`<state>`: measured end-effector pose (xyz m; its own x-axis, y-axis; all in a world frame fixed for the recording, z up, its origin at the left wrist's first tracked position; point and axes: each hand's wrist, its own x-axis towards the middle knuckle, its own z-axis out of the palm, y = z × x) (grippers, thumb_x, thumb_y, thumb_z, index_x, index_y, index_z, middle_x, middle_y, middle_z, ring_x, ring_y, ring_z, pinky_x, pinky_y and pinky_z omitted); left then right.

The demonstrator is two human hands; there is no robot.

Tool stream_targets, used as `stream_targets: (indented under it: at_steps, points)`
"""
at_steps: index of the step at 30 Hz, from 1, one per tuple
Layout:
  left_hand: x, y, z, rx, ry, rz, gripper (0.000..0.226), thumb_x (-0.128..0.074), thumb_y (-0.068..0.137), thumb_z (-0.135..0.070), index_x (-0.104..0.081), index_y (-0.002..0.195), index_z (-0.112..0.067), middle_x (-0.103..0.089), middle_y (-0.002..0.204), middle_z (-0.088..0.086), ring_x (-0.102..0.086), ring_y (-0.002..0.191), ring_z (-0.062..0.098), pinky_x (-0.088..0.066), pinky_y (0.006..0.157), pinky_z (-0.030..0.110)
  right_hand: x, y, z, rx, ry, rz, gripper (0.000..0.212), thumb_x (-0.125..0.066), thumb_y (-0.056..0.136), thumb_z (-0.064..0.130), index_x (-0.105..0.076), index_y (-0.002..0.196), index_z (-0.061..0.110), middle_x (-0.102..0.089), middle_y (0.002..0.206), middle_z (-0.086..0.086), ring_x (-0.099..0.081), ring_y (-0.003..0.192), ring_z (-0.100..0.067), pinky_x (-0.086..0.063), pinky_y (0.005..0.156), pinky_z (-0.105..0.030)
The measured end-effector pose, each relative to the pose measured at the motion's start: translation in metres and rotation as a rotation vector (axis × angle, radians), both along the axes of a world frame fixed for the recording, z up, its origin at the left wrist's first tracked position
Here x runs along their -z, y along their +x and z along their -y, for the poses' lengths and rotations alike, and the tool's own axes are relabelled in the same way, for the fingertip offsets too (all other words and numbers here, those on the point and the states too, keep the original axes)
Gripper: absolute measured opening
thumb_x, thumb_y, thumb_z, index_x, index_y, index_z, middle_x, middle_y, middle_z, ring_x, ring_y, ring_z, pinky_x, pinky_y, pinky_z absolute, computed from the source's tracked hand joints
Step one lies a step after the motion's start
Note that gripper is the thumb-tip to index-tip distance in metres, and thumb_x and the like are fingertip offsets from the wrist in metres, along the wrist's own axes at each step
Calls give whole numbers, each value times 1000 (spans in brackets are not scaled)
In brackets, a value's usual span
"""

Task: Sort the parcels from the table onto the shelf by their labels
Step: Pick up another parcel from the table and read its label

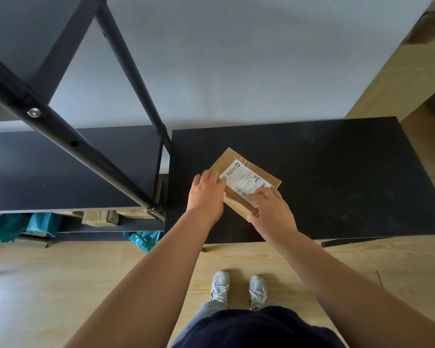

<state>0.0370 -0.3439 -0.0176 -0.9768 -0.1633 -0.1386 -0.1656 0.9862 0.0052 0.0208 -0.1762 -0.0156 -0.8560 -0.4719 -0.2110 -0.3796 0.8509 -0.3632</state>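
A flat brown cardboard parcel (259, 172) with a white shipping label lies on the black table (337, 177), near its front left. My left hand (206, 194) rests on the parcel's left edge, fingers curled over it. At the parcel's near right corner my right hand (271, 209) lies over the label's lower end. Both hands touch the parcel; it sits flat on the table. The black metal shelf (68, 169) stands to the left of the table.
Lower shelf levels hold brown boxes (98, 218) and teal mailer bags (43, 223). Another teal bag (143, 238) sticks out at the shelf's bottom right. A shelf post (126, 71) rises close to the table's left edge. Wooden floor lies under my feet.
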Motion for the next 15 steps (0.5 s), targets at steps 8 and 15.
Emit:
stream_targets:
  at_steps: [8,15]
  points:
    - [6,15,3,2,12,36,66,-65,92,-22,-33,150,-19,-36,156,4,-26,147,25,-18,123,45,-2,-3,-4,-8,39,-85,46,-62,91,20,-55,137,26,-52,139,3,-44,131,-17,-40,105,-34]
    - [15,42,-14,40,22,-70,49,-56,97,-29,-43,143,-17,-51,141,2,-45,129,23,-31,114,36,-12,-17,4,33,150,-130,49,-71,83,11,-59,130,20,-57,136,0,-48,128,-20,-39,109,-38]
